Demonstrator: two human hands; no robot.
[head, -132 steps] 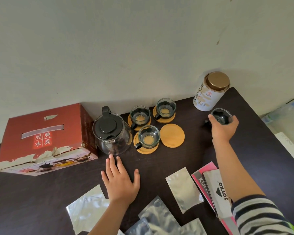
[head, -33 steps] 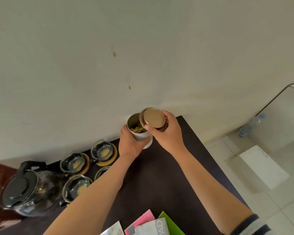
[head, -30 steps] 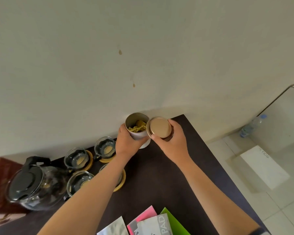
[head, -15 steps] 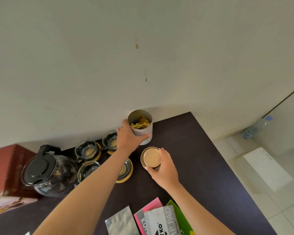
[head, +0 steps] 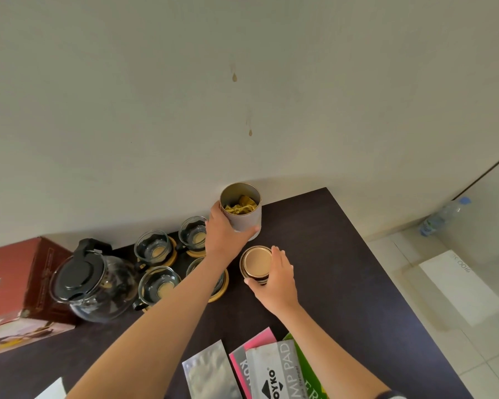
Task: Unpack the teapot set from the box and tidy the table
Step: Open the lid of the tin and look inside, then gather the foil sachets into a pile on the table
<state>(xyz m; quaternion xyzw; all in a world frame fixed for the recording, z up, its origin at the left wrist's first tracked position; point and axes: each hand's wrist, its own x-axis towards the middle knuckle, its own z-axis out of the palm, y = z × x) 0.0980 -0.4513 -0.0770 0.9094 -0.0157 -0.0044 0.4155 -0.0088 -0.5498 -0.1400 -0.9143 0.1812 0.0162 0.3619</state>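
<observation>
At the far edge of the dark desk point(head: 343, 283), against the wall, the left hand point(head: 224, 240) grips an open tin point(head: 242, 217) with gold packets inside. Just in front of it the right hand point(head: 274, 280) holds the gold lid point(head: 255, 262) by its rim, fingers curled round it. Toward the far left corner stand the glass teapot point(head: 95, 286), four glass cups point(head: 153, 247) on wooden coasters, and the red box point(head: 15, 286). Foil pouches point(head: 211, 370) and stamp pad packs point(head: 274, 370) lie at the near edge.

gold lid point(head: 256, 262), dark brown table point(head: 343, 283)
</observation>
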